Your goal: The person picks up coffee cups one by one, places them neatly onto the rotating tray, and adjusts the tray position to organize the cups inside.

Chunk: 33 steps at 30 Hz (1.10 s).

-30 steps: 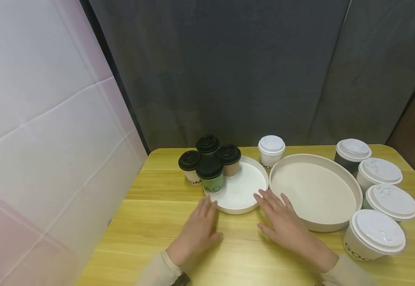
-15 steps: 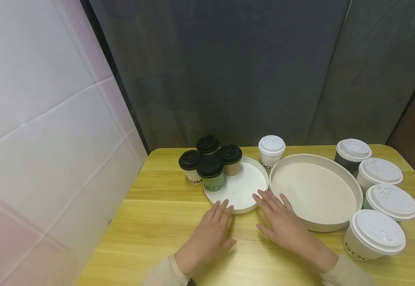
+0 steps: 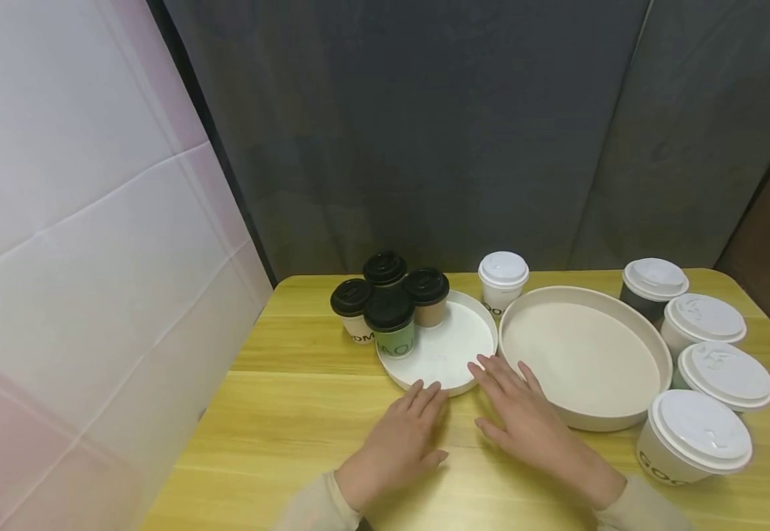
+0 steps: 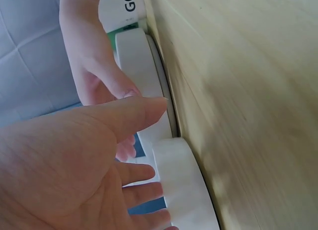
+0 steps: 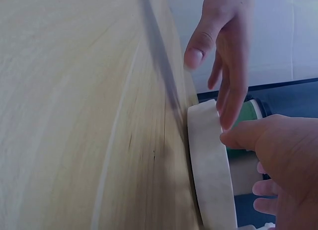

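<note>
In the head view, my left hand [image 3: 398, 446] is at the near edge of a small white round tray [image 3: 458, 346], its fingers extended and fingertips at the rim. My right hand [image 3: 531, 428] is spread at that tray's right front, close to a larger beige round tray [image 3: 584, 354]. Neither hand grips anything. A green paper cup [image 3: 395, 342] and a tan paper cup [image 3: 430, 314], both black-lidded, stand on the white tray's left part. A white cup [image 3: 357, 329] with a black lid stands beside them, with another black-lidded cup [image 3: 386, 268] behind; their bases are partly hidden.
A small white-lidded cup [image 3: 503, 280] stands behind, between the trays. Several larger white-lidded cups line the beige tray's right side, the nearest cup [image 3: 693, 435] at the front. A dark partition [image 3: 425, 133] rises behind the wooden table [image 3: 279, 442]; a pale wall [image 3: 93, 258] is left.
My left hand has slid rightward and slightly nearer, from the white tray's left front to its front edge. My right hand, the cups and the trays look nearly unmoved.
</note>
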Each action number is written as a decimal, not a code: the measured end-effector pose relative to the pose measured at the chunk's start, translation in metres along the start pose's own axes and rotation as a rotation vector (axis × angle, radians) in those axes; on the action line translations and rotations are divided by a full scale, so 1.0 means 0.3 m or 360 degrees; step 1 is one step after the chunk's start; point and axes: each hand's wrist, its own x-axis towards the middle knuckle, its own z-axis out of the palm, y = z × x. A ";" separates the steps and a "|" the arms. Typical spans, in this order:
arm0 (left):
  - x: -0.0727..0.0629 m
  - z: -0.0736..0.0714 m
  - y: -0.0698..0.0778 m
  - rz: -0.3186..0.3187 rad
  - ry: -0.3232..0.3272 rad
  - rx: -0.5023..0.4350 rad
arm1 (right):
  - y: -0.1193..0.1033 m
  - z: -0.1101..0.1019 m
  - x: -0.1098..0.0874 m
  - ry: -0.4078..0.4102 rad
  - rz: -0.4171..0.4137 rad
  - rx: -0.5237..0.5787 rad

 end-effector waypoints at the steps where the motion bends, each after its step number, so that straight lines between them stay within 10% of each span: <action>1: -0.003 0.000 -0.004 -0.0010 -0.0004 -0.0015 | 0.001 0.001 -0.001 0.0002 0.0001 0.0001; 33: -0.052 -0.027 -0.110 -0.0246 0.0107 -0.0130 | -0.002 0.009 -0.002 -0.0008 0.0000 0.0018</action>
